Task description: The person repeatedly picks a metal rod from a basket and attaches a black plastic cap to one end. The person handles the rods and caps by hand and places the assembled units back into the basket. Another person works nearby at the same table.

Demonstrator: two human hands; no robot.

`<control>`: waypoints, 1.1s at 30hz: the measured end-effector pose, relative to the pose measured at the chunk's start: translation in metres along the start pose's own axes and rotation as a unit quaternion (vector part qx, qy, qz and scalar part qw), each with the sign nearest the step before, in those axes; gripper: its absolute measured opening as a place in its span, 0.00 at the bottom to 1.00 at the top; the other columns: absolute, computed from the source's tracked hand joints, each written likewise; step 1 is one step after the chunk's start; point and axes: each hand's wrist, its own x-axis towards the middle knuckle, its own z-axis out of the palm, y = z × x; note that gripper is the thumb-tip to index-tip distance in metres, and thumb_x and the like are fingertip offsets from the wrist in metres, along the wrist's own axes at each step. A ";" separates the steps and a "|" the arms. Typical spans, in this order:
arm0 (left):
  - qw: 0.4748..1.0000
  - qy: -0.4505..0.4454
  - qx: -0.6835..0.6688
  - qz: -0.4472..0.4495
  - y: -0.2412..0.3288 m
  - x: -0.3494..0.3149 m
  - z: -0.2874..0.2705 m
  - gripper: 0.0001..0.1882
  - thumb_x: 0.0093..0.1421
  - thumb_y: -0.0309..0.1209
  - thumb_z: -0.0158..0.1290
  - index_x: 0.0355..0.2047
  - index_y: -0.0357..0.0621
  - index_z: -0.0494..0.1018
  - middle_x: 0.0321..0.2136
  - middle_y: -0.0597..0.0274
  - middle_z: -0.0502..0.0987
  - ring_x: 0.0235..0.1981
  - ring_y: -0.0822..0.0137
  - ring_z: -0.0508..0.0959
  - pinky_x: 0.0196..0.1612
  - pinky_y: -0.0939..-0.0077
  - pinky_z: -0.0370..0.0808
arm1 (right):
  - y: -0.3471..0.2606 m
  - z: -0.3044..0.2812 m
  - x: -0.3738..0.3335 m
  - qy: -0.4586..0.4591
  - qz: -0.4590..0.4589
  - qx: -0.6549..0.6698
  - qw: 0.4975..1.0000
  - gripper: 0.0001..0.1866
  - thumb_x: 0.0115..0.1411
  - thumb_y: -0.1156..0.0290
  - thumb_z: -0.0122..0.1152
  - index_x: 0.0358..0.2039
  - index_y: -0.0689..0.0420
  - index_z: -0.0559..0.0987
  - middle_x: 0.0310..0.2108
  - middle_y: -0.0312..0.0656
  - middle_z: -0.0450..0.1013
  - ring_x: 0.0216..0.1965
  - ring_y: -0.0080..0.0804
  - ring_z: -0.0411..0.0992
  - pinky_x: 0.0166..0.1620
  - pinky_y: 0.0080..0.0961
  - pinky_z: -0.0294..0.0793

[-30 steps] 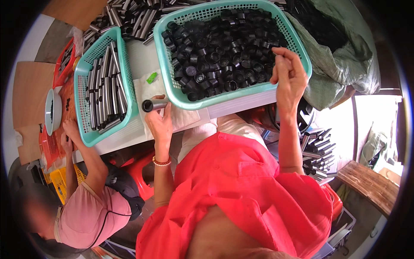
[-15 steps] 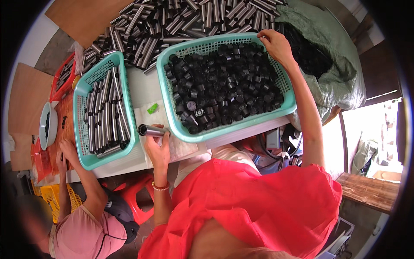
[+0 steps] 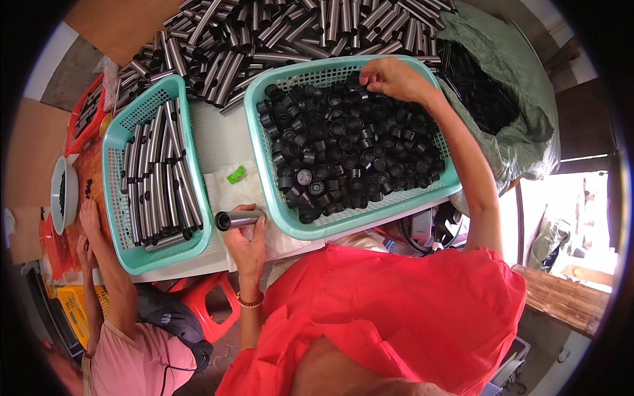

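My left hand [image 3: 247, 249] is closed around a shiny metal tube [image 3: 243, 218], held level over the table's front edge with its dark open end pointing left. Bent and pressed together, the fingers of my right hand [image 3: 391, 78] are at the far side of a turquoise basket [image 3: 285, 226], right at the heap of black plastic caps [image 3: 347, 142]. What they pinch, if anything, is hidden against the dark caps. To the left, a second turquoise basket [image 3: 113, 198] holds metal tubes [image 3: 158, 171] with dark holes, lying side by side.
A large pile of metal tubes [image 3: 297, 33] covers the table's back. At right bulges a green sack [image 3: 522, 99] with dark pieces inside. A green scrap [image 3: 236, 174] lies on a white cloth [image 3: 221, 191]. A co-worker's hands [image 3: 89, 224] work at left near a pale bowl [image 3: 58, 221].
My right hand has moved from the basket's far right rim leftward and in over the caps. In my left hand the tube has swung slightly more level. The view has shifted a little.
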 end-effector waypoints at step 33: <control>0.991 -0.006 0.087 0.097 -0.008 0.002 -0.007 0.14 0.51 0.19 0.55 0.39 0.35 0.69 0.31 0.57 0.73 0.32 0.68 0.74 0.39 0.75 0.71 | -0.025 0.059 -0.032 0.135 0.058 -0.159 0.976 0.18 0.48 0.66 0.65 0.40 0.56 0.76 0.38 0.40 0.70 0.44 0.43 0.70 0.45 0.37 0.71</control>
